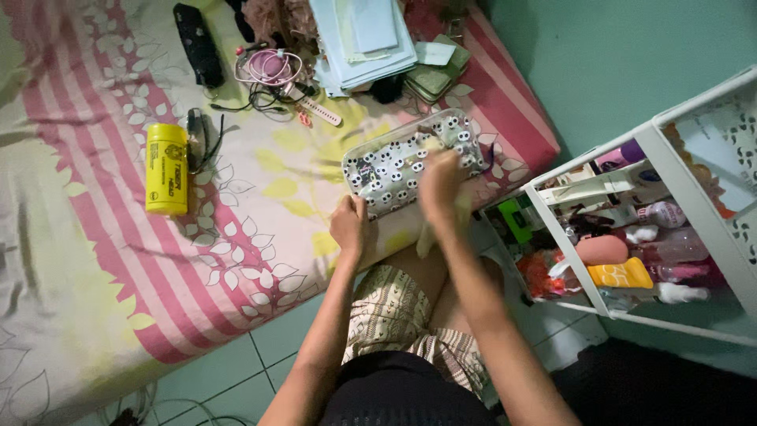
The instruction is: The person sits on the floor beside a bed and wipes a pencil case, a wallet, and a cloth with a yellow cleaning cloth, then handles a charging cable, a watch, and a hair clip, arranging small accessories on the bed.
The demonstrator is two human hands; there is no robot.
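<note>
Probably the soft, light patterned pouch (410,162) at frame centre handles best by its edge, where the left hand (348,225) is closed; the blurred right hand's (440,185) grip I cannot tell.

A flat rectangular pouch (398,162), white with small black-and-white faces, lies tilted at the mattress edge; pale yellow cloth (445,225) dangles beside it.

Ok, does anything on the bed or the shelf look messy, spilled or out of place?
Nothing looks spilled or broken. The patterned pouch lies askew at the mattress edge, under the right hand; the left hand is beside it. Tangled cables sprawl near a yellow can lying on its side. The white shelf is crammed with bottles.
</note>
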